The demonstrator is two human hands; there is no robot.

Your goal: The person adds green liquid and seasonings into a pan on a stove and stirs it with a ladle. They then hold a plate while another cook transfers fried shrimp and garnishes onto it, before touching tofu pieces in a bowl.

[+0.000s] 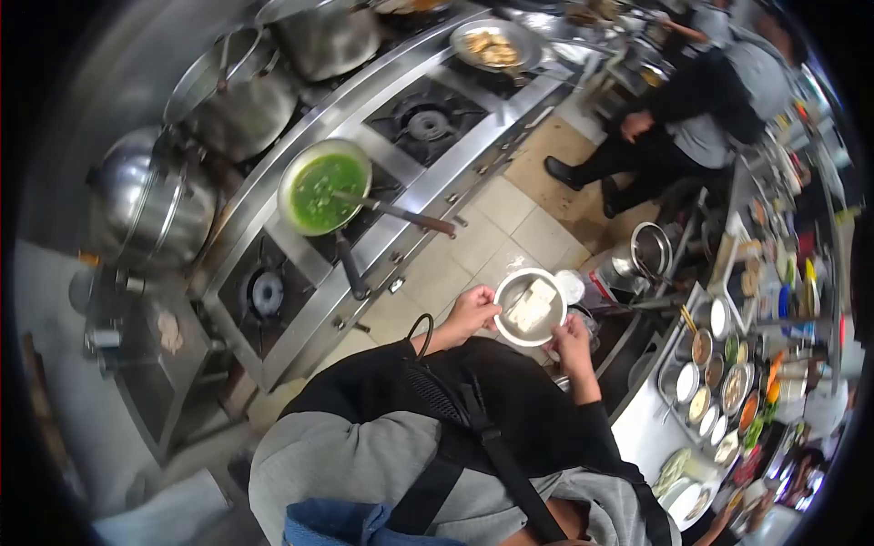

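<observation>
Between my two hands is a round metal bowl (pixel 551 330) with pale white chunks (pixel 533 305) in it. My left hand (pixel 474 309) grips the rim on one side, and my right hand (pixel 573 342) holds the opposite side. The bowl is in front of my body, above the tiled floor. Over on the stove (pixel 346 257), a pan (pixel 289 197) of bright green liquid (pixel 326 187) sits on a burner, with a ladle (pixel 401 213) resting in it and its black handle pointing toward me.
Large pots (pixel 228 109) line the back of the stove. A tray of food (pixel 492 47) is at its far end. A person in dark clothes (pixel 692 109) stands beyond the floor tiles. Ingredient containers (pixel 701 364) fill the counter at right, near a metal pot (pixel 650 248).
</observation>
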